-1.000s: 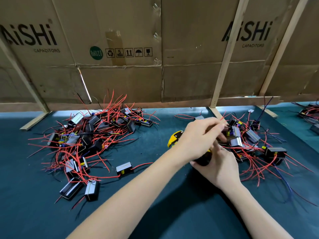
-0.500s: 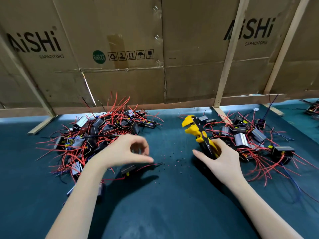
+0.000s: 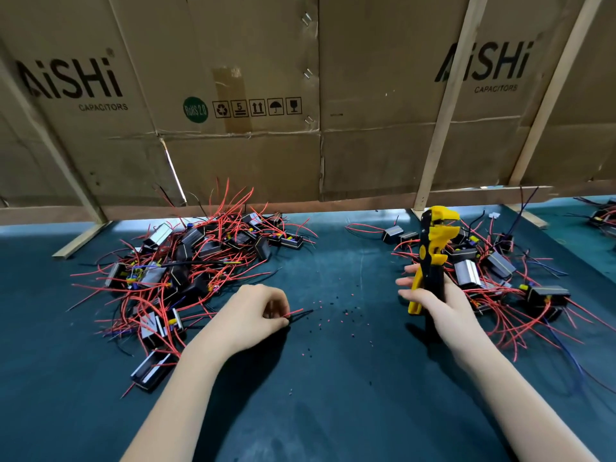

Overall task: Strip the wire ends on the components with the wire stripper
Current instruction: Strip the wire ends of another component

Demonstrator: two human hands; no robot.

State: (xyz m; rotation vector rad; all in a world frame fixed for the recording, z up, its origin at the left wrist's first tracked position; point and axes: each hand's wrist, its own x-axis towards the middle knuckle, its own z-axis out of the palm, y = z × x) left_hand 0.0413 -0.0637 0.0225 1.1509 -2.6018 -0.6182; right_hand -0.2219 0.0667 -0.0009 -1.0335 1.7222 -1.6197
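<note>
Head view: right hand [image 3: 443,305] grips upright wire stripper [image 3: 431,258]; left hand [image 3: 253,315] pinches wires [image 3: 298,313].

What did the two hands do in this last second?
The left hand left the right pile, crossed to the left pile and pinched wire ends there. The right hand kept the wire stripper, raising it upright. Both piles stayed put.

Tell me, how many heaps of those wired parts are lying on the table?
3: a big heap at left by the left hand, another behind the wire stripper, a third cut off at the far right edge.
</note>
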